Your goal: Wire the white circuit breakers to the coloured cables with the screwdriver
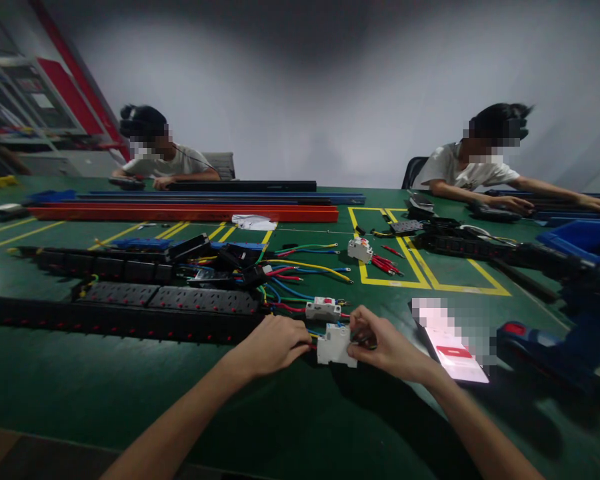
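A white circuit breaker (336,345) is held on its side just above the near part of the green table. My right hand (383,341) is closed at the breaker's right end, thumb and fingers pinched together there. At its left end, my left hand (279,343) pinches a red wire (314,346) close to the breaker's terminal side. Another circuit breaker (323,309) with a red switch lies just behind, wires reaching both its ends. The black power strip (170,297) with several sockets extends left from my left hand, blue, red, green and yellow wires coming out of its end.
A phone (453,347) lies right of my right hand, beside a blue cordless drill (555,347). Farther back are more breakers (360,250) with red wires (386,265), orange rails (190,213) and a blue bin (587,240). Two people sit across the table.
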Demonstrator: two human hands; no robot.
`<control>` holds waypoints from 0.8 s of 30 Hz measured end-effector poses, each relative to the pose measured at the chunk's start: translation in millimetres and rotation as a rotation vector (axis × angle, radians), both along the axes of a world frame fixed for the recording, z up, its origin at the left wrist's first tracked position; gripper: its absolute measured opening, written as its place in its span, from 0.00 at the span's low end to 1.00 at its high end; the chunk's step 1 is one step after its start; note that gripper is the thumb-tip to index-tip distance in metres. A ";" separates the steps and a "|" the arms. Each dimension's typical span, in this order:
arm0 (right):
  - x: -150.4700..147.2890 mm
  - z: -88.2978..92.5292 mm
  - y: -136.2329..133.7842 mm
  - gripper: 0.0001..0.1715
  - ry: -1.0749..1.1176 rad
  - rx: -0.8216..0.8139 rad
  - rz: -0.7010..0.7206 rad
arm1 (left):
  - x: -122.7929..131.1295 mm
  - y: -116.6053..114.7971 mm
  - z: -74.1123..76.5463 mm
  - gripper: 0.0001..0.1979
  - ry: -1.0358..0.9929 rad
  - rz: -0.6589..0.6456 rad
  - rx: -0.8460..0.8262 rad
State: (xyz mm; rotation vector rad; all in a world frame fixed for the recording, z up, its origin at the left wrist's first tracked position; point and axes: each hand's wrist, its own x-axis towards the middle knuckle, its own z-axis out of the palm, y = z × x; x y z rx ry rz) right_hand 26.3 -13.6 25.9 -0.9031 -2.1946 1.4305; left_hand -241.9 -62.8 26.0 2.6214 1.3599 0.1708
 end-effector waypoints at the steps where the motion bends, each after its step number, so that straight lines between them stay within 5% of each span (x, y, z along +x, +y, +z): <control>1: -1.2 -2.2 -0.6 0.19 0.014 -0.011 -0.007 | -1.2 0.6 -0.3 0.12 0.015 -0.018 0.002; 5: -6.9 -11.1 -2.0 0.26 0.056 -0.035 -0.054 | -6.3 3.0 -2.2 0.12 0.029 -0.073 0.004; 15: -9.7 -16.1 -12.9 0.14 -0.118 0.309 -0.177 | -4.3 2.7 -1.0 0.14 0.045 -0.076 -0.002; 24: -13.3 -17.7 -14.6 0.14 -0.067 0.347 -0.159 | 1.7 1.7 -2.7 0.09 0.058 -0.009 0.042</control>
